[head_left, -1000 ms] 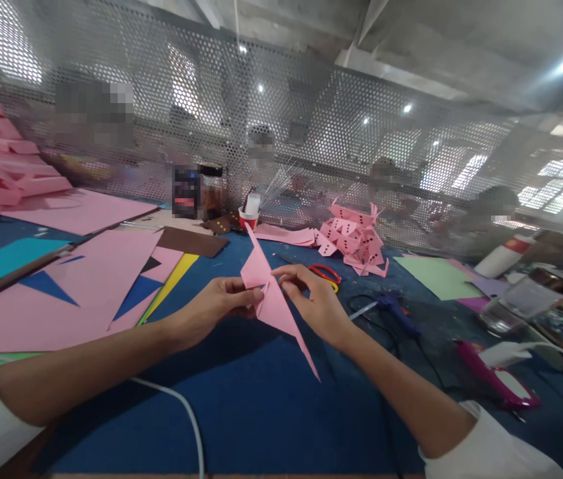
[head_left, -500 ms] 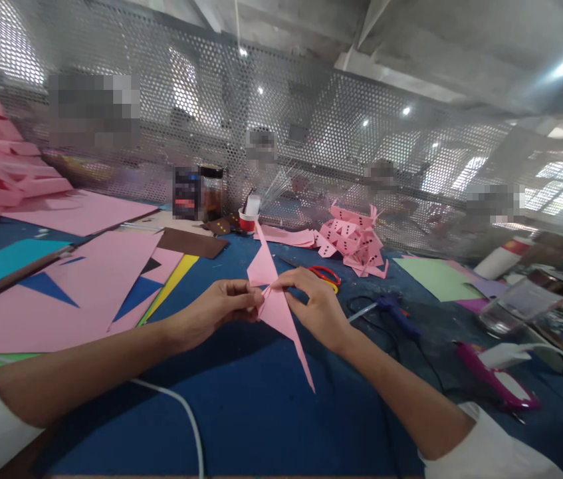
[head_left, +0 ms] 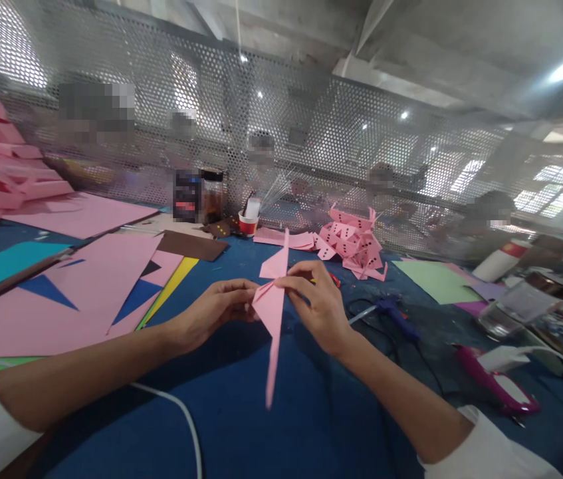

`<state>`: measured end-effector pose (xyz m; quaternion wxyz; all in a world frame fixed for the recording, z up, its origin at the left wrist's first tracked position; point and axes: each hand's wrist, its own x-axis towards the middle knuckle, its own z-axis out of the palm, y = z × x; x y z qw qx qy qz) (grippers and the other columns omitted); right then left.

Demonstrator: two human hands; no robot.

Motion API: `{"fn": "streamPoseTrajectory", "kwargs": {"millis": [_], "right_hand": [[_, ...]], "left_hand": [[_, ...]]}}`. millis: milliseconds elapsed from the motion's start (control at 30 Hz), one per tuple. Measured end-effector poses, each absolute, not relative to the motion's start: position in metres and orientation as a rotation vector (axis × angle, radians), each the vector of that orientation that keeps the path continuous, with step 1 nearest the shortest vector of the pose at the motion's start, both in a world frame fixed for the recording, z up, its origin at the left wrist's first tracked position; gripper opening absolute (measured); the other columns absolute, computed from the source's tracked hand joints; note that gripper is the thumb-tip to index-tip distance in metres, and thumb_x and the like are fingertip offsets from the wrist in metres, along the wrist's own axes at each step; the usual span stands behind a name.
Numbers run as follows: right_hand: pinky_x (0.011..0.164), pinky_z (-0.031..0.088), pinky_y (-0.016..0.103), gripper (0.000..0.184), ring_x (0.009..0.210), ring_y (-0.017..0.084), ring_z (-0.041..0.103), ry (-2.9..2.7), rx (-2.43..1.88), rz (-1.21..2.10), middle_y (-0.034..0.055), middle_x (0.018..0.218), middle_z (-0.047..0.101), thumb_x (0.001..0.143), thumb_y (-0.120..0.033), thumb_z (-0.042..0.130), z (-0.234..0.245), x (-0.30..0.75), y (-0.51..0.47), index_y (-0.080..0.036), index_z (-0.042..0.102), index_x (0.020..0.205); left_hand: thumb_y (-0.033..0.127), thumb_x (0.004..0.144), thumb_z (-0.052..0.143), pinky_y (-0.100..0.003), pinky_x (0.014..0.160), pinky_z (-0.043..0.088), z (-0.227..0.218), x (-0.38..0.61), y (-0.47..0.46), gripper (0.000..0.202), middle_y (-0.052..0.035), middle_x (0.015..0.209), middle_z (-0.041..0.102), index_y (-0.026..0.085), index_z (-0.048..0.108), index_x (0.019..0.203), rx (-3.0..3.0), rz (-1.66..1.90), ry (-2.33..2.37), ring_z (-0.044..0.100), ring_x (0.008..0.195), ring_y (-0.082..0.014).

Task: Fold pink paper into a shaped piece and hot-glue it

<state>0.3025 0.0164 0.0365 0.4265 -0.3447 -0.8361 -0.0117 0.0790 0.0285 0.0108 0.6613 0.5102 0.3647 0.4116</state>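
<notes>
A folded pink paper piece, with two pointed flaps and a long narrow tail, is held above the blue table between both hands. My right hand pinches it at the creased middle, thumb and fingertips closed on the paper. My left hand has its fingers closed at the paper's left edge; its fingertips are partly hidden behind the flap. Behind the right hand, the scissors show only a bit of red and yellow handle.
Pink sheets and a heap of pink strips lie left. Dotted pink cutouts are piled at the back beside a paper cup. On the right are a blue glue gun, a magenta tool and a clear jar.
The pink paper has turned in my hands: its tail swung left and its upper tip moved right. My right hand has shifted and now covers more of the scissors.
</notes>
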Motion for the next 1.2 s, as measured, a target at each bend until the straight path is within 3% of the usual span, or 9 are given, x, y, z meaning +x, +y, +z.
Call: {"fn": "streamPoseTrajectory", "kwargs": {"millis": [100, 267, 467, 633, 1067, 1200], "right_hand": [[0.096, 0.042, 0.044, 0.022, 0.109, 0.024, 0.056, -2.049, -0.892, -0.142, 0.0063, 0.12, 0.062, 0.1, -0.022, 0.054, 0.041, 0.303, 0.014, -0.032, 0.068, 0.113], [0.096, 0.041, 0.043, 0.02, 0.102, 0.023, 0.06, -2.02, -0.924, -0.092, 0.0056, 0.104, 0.069, 0.101, -0.025, 0.053, 0.052, 0.303, 0.014, -0.028, 0.066, 0.116], [0.083, 0.053, 0.034, 0.025, 0.087, 0.018, 0.066, -1.873, -1.008, 0.534, 0.0037, 0.097, 0.071, 0.094, -0.03, 0.061, 0.062, 0.304, 0.019, -0.023, 0.066, 0.118], [0.075, 0.053, 0.031, 0.023, 0.08, 0.016, 0.065, -1.849, -1.044, 0.757, 0.0028, 0.09, 0.072, 0.09, -0.03, 0.064, 0.063, 0.304, 0.021, -0.019, 0.069, 0.11], [0.078, 0.051, 0.031, 0.012, 0.084, 0.016, 0.064, -1.804, -1.045, 0.741, 0.0034, 0.093, 0.071, 0.089, -0.028, 0.065, 0.06, 0.304, 0.024, -0.019, 0.067, 0.097], [0.076, 0.05, 0.029, 0.01, 0.083, 0.015, 0.062, -1.826, -0.993, 0.603, 0.003, 0.1, 0.069, 0.09, -0.03, 0.067, 0.064, 0.305, 0.02, -0.022, 0.067, 0.096]], "left_hand": [[0.037, 0.081, 0.074, -0.031, 0.077, 0.053, 0.011, 0.078, 0.029, 0.024, -0.0065, 0.083, 0.073, 0.017, 0.073, 0.093, 1.167, 0.939, 0.865, 0.066, 0.076, -0.0185], [0.039, 0.082, 0.074, -0.032, 0.079, 0.052, 0.011, 0.077, 0.029, 0.026, -0.0073, 0.083, 0.075, 0.016, 0.071, 0.096, 1.179, 0.925, 0.841, 0.068, 0.076, -0.0184], [0.04, 0.082, 0.075, -0.03, 0.079, 0.052, 0.009, 0.078, 0.028, 0.025, -0.0059, 0.082, 0.074, 0.017, 0.073, 0.091, 1.192, 0.897, 0.846, 0.067, 0.075, -0.0166], [0.042, 0.083, 0.074, -0.03, 0.079, 0.052, 0.007, 0.079, 0.027, 0.024, -0.0057, 0.082, 0.074, 0.018, 0.072, 0.084, 1.199, 0.885, 0.847, 0.067, 0.076, -0.0174], [0.038, 0.083, 0.073, -0.028, 0.078, 0.052, 0.009, 0.079, 0.026, 0.022, -0.0043, 0.081, 0.072, 0.017, 0.069, 0.077, 1.185, 0.868, 0.838, 0.067, 0.077, -0.016], [0.039, 0.085, 0.071, -0.027, 0.078, 0.052, 0.009, 0.078, 0.028, 0.023, -0.0056, 0.083, 0.073, 0.017, 0.073, 0.084, 1.122, 0.84, 0.814, 0.067, 0.076, -0.0164]]}}
